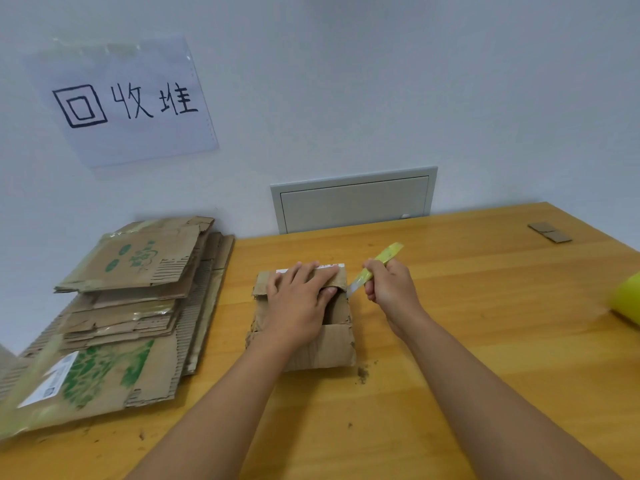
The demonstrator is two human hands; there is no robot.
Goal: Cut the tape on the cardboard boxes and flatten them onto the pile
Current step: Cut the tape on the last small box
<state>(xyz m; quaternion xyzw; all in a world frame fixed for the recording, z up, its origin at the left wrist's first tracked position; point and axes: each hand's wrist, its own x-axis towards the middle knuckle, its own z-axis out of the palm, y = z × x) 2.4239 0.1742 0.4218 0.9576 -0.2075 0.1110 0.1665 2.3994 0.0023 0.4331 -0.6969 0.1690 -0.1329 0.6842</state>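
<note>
On a yellow wooden table set against a pale wall, the largest item is the pile of flattened cardboard at the left edge, stacked under a handwritten wall sign; its position suggests the sign marks the collection spot, so finished boxes need only slide left. Near the table's centre, well apart from the pile's main stack, sits a small cardboard box, worn at the edges, one near flap lying outward and a dark opening visible on top. The left hand lies across the box with fingers spread and nearly straight, pressing the top flaps; its thumb dips toward the opening. This hold appears meant to steady the box against the blade's pull. The right hand has its fingers curled tightly round a yellow-green utility knife, whose short blade points down-left at the box's upper right corner, touching or just beside it. Judged from this, the tape on that side seam is being cut; flattening is not yet done. Smaller still, a cardboard scrap rests at the far right, and brown crumbs lie beside the box.
</note>
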